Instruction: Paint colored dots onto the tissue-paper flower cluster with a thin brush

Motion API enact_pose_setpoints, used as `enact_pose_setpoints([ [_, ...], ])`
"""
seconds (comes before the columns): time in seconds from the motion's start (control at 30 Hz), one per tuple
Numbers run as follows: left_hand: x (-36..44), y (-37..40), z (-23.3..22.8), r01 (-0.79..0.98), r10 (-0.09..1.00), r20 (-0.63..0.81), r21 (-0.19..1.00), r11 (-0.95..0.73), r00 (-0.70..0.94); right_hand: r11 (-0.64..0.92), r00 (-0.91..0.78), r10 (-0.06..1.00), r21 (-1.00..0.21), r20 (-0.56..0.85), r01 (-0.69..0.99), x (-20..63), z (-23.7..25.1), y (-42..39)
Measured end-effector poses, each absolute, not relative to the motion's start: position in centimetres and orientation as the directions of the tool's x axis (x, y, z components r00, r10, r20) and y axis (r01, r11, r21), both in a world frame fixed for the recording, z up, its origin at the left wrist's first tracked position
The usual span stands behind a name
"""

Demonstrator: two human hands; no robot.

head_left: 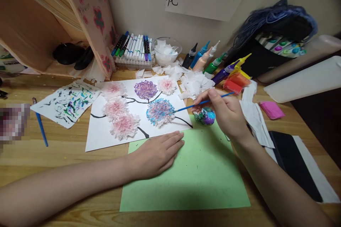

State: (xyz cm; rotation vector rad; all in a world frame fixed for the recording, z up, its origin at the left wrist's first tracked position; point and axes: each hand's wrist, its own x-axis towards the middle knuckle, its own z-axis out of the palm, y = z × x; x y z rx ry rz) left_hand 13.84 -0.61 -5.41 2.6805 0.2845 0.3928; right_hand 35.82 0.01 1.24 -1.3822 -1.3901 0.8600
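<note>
My right hand [222, 111] pinches a thin blue paintbrush [188, 107]. The brush tip touches the right side of a pink paper flower dabbed with blue paint [160, 111]. That flower is stuck on a white sheet [98, 133] with black painted branches, several pink flowers [124, 126] and a purple-painted one [145, 89]. My left hand [160, 152] lies flat, palm down, on a green sheet [186, 191], its fingertips near the white sheet's lower edge. Under my right hand sits a small paint-smeared palette [205, 116] with blue and purple paint, partly hidden.
Behind the picture stand a box of markers [135, 51], a glass bowl of paper scraps [166, 51] and several paint bottles [201, 58]. Left lie a paint-smeared paper [68, 103] and another brush [41, 127]. A dark phone-like slab [295, 165] and pink packet [271, 110] lie right.
</note>
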Motion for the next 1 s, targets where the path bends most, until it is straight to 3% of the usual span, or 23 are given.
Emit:
enact_pose_setpoints([
  [0.17,13.9,-0.7,-5.5,0.139,0.263,0.245,0.428,-0.893,0.933,0.149,-0.03,0.988,-0.925,0.148,0.35,35.0,1.3,-0.4],
  [0.4,13.8,-0.6,-5.6,0.13,0.256,0.247,0.433,-0.892,0.934,0.191,0.037,0.975,-0.916,0.217,0.353,35.5,1.8,-0.4],
  [0.67,13.8,-0.6,-5.6,0.138,0.265,0.247,0.435,-0.89,0.932,0.332,-0.146,0.943,-0.815,0.298,0.476,35.0,1.9,-1.1],
  [0.77,13.8,-0.6,-5.7,0.13,0.259,0.234,0.454,-0.881,0.937,0.346,-0.05,0.928,-0.802,0.37,0.487,35.9,2.8,-1.2],
  [0.9,13.8,-0.6,-5.7,0.127,0.255,0.24,0.446,-0.886,0.937,0.332,0.206,0.844,-0.784,0.496,0.525,38.5,4.8,-1.4],
  [1.0,13.8,-0.5,-5.6,0.133,0.257,0.25,0.423,-0.896,0.934,0.205,0.277,0.834,-0.735,0.477,0.647,40.7,6.2,-1.6],
])
